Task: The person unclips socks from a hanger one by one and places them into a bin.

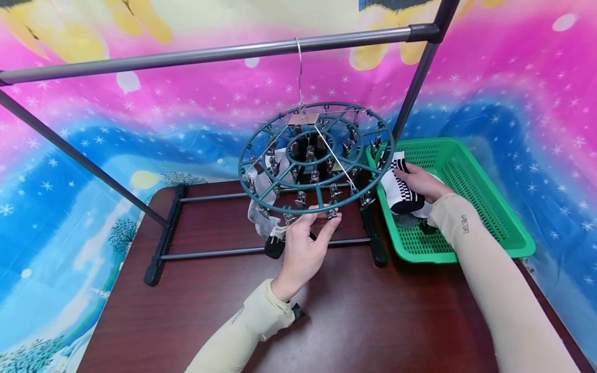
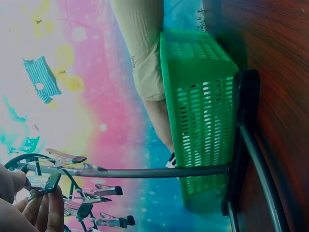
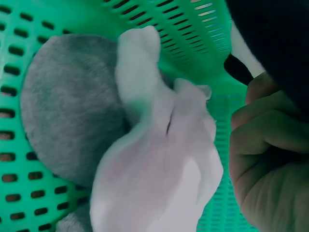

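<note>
At the near edge of a round green clip hanger point(image 1: 320, 203), my left hand point(image 1: 304, 246) pinches a metal clip point(image 1: 332, 213). The left wrist view shows that clip's dark tip point(image 2: 53, 182) by the fingertips. My right hand point(image 1: 422, 182) grips a white sock with black checks and a black end point(image 1: 402, 191), over the green basket point(image 1: 501, 217). In the right wrist view the right hand's fingers point(image 3: 258, 130) are curled. A white sock point(image 3: 145, 179) and a grey piece of cloth point(image 3: 72, 106) lie in the basket. Grey-and-white socks point(image 1: 263, 210) hang from the hanger's left side.
The hanger hooks onto a grey metal rail point(image 1: 210, 56) of a stand, whose black foot point(image 1: 163, 238) rests on the brown table point(image 1: 326, 311). More clips point(image 1: 300, 198) dangle around the rings. A colourful printed cloth point(image 1: 186, 103) covers the wall behind.
</note>
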A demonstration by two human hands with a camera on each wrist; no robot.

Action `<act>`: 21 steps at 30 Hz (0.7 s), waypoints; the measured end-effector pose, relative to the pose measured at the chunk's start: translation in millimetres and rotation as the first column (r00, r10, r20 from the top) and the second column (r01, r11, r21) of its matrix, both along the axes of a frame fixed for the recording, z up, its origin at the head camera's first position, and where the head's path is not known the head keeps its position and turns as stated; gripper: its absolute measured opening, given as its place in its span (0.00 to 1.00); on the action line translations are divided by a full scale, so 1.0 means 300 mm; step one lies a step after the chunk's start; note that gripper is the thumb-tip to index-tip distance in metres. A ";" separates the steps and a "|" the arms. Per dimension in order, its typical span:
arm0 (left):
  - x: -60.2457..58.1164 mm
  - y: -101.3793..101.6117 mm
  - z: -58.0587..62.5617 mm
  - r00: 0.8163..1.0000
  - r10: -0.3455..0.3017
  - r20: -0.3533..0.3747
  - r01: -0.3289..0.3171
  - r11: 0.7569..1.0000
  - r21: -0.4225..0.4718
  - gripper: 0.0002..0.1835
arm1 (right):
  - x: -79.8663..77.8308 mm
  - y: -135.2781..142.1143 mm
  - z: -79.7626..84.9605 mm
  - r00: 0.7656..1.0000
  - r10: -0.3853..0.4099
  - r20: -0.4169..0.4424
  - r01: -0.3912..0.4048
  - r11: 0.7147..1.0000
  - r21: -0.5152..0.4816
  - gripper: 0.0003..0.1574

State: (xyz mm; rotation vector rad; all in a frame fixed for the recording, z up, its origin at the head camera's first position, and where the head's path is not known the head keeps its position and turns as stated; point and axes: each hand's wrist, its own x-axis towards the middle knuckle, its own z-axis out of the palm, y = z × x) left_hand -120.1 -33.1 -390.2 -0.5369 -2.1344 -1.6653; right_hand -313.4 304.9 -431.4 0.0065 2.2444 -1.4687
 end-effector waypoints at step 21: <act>-0.001 -0.011 0.009 1.000 0.006 -0.003 -0.006 1.000 -0.007 0.13 | 0.010 0.003 -0.028 0.988 0.145 -0.045 -0.111 0.893 0.437 0.53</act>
